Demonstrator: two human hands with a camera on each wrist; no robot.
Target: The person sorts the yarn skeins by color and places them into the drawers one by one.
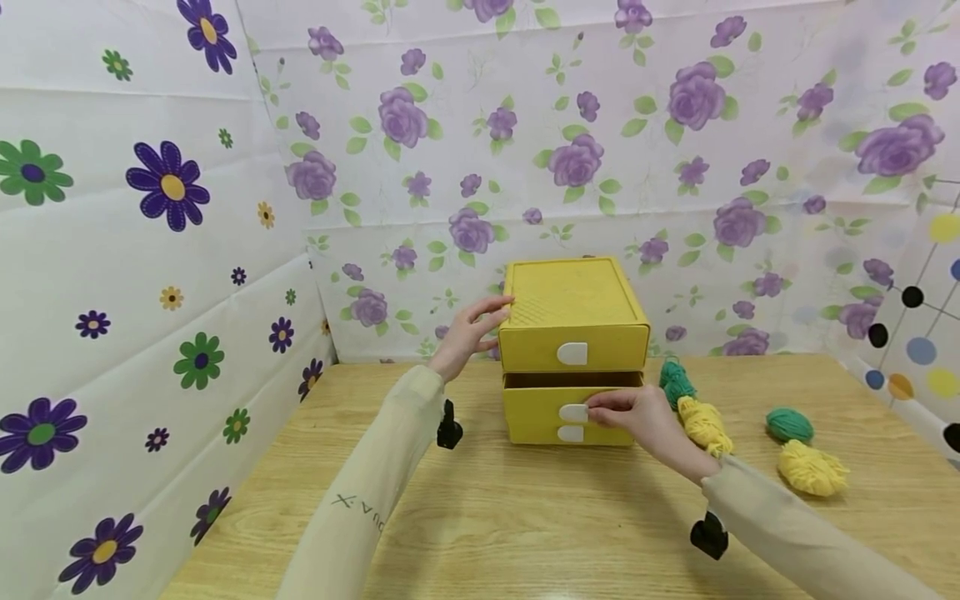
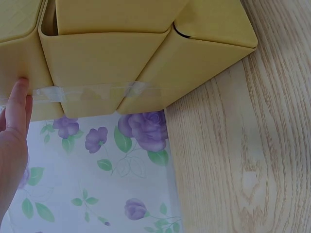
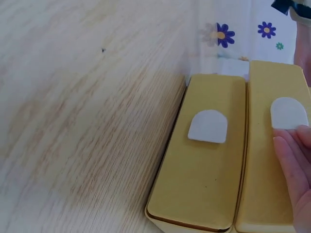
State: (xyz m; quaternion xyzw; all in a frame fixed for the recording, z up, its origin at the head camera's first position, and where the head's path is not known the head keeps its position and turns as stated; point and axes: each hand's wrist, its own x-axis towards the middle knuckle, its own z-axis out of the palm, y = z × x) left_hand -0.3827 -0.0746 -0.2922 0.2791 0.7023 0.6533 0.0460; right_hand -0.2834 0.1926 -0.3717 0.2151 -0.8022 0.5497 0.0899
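A small yellow drawer unit with white tab handles stands on the table. Its middle drawer is pulled partly out, and a dark gap shows above its front. My right hand pinches the white handle of that drawer by its edge. Below it, the bottom drawer sits in line with the unit's frame. My left hand touches the unit's upper left side with its fingers extended. In the left wrist view, a fingertip presses on the yellow side wall beside clear tape.
Right of the unit lie green yarn and yellow yarn. Farther right are a green yarn ball and a yellow yarn bundle. Flower-patterned sheets close off the wooden table at the back and left.
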